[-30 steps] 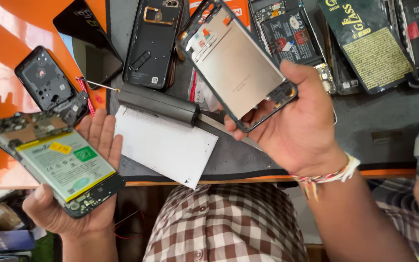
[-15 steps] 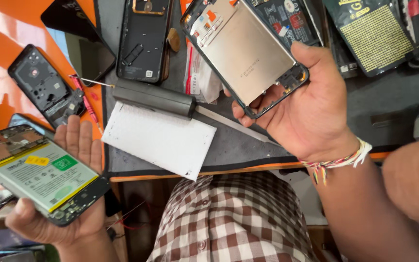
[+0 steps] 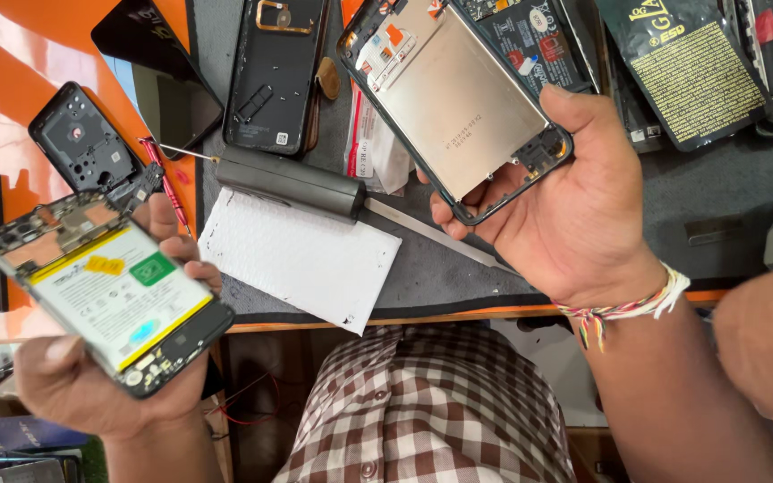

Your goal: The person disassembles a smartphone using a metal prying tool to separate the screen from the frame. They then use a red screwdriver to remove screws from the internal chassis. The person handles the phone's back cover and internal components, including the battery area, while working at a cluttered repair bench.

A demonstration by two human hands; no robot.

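My left hand (image 3: 91,385) holds an opened phone body (image 3: 109,291), its white battery with yellow and green stickers facing up, at the lower left over the table edge. My right hand (image 3: 574,215) grips a bare phone frame (image 3: 454,94) with a metal mid-plate, tilted, above the dark work mat (image 3: 440,268). A thread band circles my right wrist. Between the hands lie a white padded envelope (image 3: 301,259) and a dark cylindrical tool with a flat blade (image 3: 293,183).
A black back cover (image 3: 275,72) and a black camera-side cover (image 3: 82,143) lie on the orange table (image 3: 11,54). A red screwdriver (image 3: 165,183) sits beside them. Packaged parts (image 3: 691,67) line the far right. Another person's arm (image 3: 762,349) shows at right.
My left hand with the battery-side phone has shifted slightly right and up. My right hand has kept the metal frame in place over the mat.
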